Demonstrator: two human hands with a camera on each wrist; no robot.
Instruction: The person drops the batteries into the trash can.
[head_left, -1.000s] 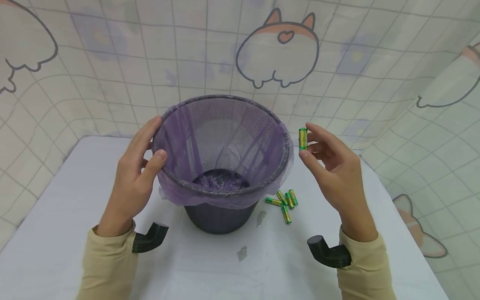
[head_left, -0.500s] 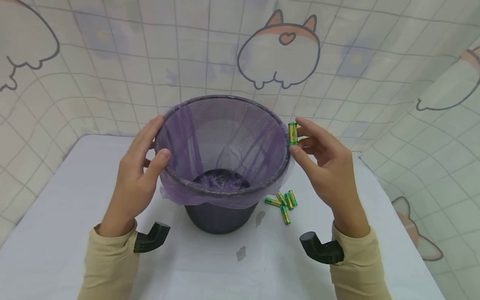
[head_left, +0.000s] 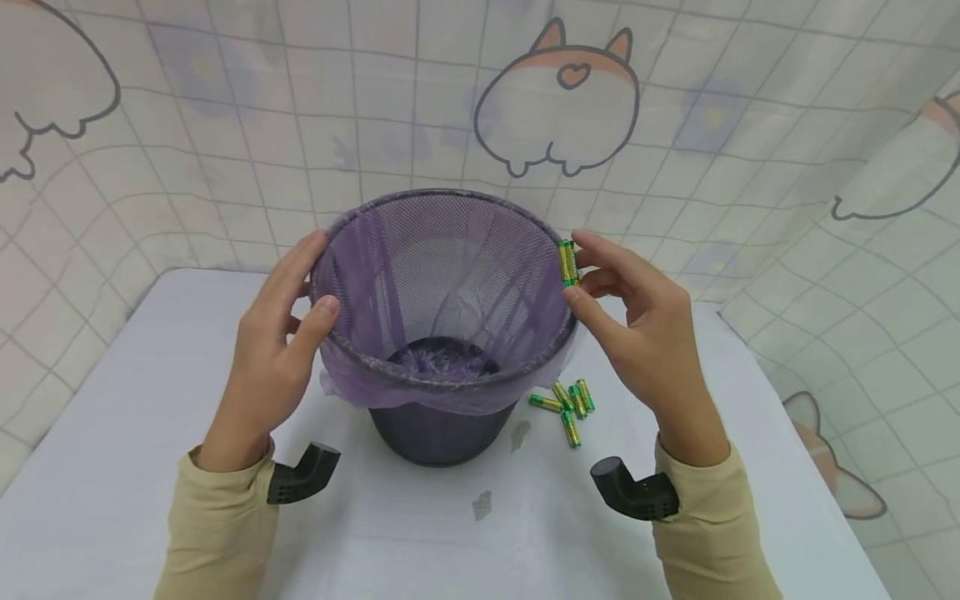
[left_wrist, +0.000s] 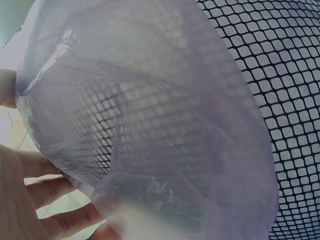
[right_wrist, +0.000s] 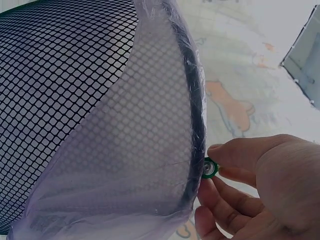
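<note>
A dark mesh trash bin (head_left: pixel 442 437) stands upright on the table, lined with a thin purple plastic bag (head_left: pixel 442 398) folded over its rim. My left hand (head_left: pixel 262 367) grips the rim on the left, thumb on the inner side and fingers outside. On the opposite side, my right hand (head_left: pixel 641 333) pinches a green-and-yellow battery (head_left: pixel 567 262) between thumb and fingertips at the rim. In the right wrist view the battery's round end (right_wrist: pixel 209 168) is seen right against the bagged rim. Several similar loose batteries (head_left: pixel 572 402) lie on the table right of the bin.
The table has a white cover (head_left: pixel 390 533) with two small grey patches (head_left: pixel 482 505) in front of the bin. A tile-patterned curtain (head_left: pixel 420 100) with cartoon dogs surrounds the back and sides. Black wrist cameras (head_left: pixel 633 492) jut from both sleeves.
My right hand has moved left with the battery, from beside the bin to its right rim. The left hand stays on the rim, and the loose batteries have not moved.
</note>
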